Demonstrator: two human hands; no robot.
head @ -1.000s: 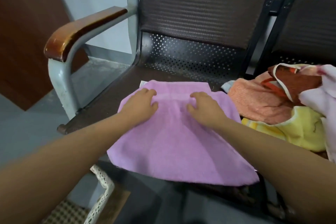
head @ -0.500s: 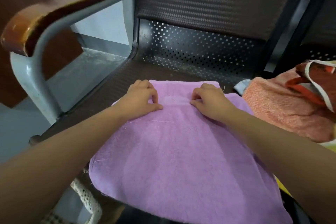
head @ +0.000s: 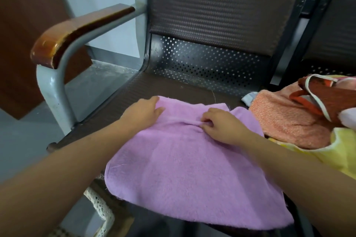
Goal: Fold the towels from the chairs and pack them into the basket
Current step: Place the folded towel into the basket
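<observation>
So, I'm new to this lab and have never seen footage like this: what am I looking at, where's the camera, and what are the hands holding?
No machine here: a person works bare-handed, filmed by one wide-angle camera worn on the head, looking down. A purple terry towel lies spread on a dark perforated metal chair seat. The left hand grips its far left corner; the right hand pinches a crease near its far edge. On the right lie an orange terry towel and a yellow cloth, heaped together. Bottom left, a white lacy rim may be the basket.
</observation>
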